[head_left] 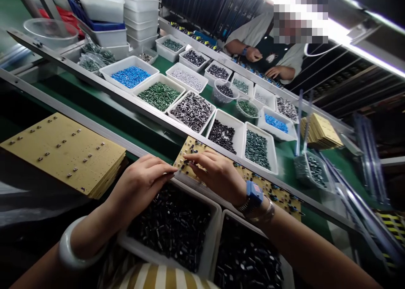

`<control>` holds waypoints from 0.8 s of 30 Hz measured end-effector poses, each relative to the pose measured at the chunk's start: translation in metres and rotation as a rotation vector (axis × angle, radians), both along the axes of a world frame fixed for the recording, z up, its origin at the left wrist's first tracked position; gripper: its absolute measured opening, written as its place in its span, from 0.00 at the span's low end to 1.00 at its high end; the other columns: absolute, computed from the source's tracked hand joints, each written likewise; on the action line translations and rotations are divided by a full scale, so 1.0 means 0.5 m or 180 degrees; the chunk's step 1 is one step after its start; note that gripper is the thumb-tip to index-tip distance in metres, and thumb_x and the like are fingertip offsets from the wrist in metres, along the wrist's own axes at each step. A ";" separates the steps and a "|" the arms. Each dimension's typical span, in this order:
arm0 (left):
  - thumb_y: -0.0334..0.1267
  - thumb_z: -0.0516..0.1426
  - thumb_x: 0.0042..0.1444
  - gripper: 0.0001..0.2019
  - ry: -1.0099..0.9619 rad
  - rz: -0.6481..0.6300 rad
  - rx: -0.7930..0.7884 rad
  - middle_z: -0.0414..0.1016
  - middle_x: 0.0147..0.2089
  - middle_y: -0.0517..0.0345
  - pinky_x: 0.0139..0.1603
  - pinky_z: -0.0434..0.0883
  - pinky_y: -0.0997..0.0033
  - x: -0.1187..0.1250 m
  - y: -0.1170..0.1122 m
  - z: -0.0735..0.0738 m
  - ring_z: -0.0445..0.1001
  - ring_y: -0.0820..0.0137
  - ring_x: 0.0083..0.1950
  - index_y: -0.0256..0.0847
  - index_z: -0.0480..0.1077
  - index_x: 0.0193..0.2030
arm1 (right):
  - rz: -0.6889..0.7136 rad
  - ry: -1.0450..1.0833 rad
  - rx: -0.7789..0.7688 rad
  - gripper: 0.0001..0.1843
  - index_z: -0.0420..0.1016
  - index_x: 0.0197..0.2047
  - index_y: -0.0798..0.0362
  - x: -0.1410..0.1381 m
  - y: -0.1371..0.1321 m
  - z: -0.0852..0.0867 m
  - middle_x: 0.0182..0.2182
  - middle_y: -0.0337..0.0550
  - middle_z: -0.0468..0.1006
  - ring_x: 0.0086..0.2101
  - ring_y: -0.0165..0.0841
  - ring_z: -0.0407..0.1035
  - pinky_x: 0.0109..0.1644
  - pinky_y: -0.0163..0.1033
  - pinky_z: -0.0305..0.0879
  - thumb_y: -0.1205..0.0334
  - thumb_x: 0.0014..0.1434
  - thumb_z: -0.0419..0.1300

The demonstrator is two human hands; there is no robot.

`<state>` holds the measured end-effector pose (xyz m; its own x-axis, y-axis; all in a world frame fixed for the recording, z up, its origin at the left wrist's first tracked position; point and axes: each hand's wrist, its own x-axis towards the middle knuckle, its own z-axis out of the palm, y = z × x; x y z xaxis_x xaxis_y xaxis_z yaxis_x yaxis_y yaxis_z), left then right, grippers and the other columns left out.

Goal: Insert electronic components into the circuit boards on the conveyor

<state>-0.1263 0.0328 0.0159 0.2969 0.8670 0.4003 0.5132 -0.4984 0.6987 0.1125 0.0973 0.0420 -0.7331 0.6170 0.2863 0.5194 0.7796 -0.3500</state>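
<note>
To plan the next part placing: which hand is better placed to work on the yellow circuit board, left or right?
Probably the right hand: it lies over the yellow circuit board, close to the mounted components. The left hand only reaches the board's edge.

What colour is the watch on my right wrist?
The watch is blue; the head view shows it best.
</note>
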 end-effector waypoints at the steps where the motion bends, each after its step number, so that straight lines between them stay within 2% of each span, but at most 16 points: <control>1: 0.29 0.59 0.68 0.09 -0.0013 0.0039 -0.0004 0.80 0.46 0.56 0.52 0.71 0.64 -0.002 0.000 0.000 0.74 0.64 0.47 0.40 0.78 0.51 | 0.0049 -0.0114 0.0055 0.12 0.74 0.55 0.56 -0.002 0.000 0.004 0.37 0.45 0.82 0.39 0.35 0.74 0.47 0.41 0.72 0.68 0.72 0.53; 5: 0.29 0.58 0.69 0.10 -0.0035 0.0146 0.0052 0.80 0.45 0.55 0.50 0.72 0.64 -0.010 0.004 -0.001 0.74 0.64 0.46 0.39 0.78 0.53 | 0.0211 -0.0516 0.0169 0.11 0.72 0.52 0.58 -0.011 0.000 0.026 0.34 0.45 0.79 0.37 0.36 0.73 0.42 0.39 0.70 0.70 0.71 0.52; 10: 0.27 0.59 0.67 0.12 -0.0095 0.0195 0.0162 0.81 0.46 0.57 0.50 0.71 0.66 -0.012 0.015 -0.006 0.74 0.65 0.46 0.41 0.77 0.54 | 0.0365 -0.0837 0.0035 0.10 0.70 0.49 0.56 -0.022 0.009 0.049 0.33 0.45 0.77 0.37 0.37 0.72 0.40 0.39 0.69 0.74 0.70 0.51; 14: 0.27 0.64 0.63 0.17 -0.0240 0.0318 -0.0075 0.82 0.44 0.61 0.50 0.71 0.67 -0.010 0.020 -0.008 0.76 0.67 0.45 0.43 0.76 0.57 | 0.0353 -0.0914 -0.0061 0.10 0.69 0.48 0.54 -0.027 0.014 0.056 0.36 0.46 0.78 0.39 0.37 0.72 0.42 0.39 0.68 0.75 0.69 0.52; 18: 0.27 0.65 0.62 0.19 -0.0375 0.0328 -0.0327 0.81 0.42 0.64 0.48 0.71 0.70 -0.009 0.023 -0.013 0.76 0.68 0.45 0.46 0.75 0.57 | 0.0352 -0.1042 -0.0101 0.10 0.68 0.45 0.55 -0.031 0.015 0.062 0.35 0.45 0.76 0.36 0.36 0.70 0.40 0.39 0.67 0.77 0.67 0.52; 24: 0.29 0.65 0.62 0.08 -0.0307 0.0257 -0.0114 0.82 0.42 0.64 0.48 0.70 0.69 -0.009 0.032 -0.016 0.76 0.68 0.44 0.44 0.78 0.46 | 0.0473 -0.1463 -0.0099 0.11 0.65 0.42 0.55 -0.042 0.021 0.079 0.31 0.40 0.70 0.33 0.33 0.64 0.38 0.38 0.63 0.80 0.65 0.52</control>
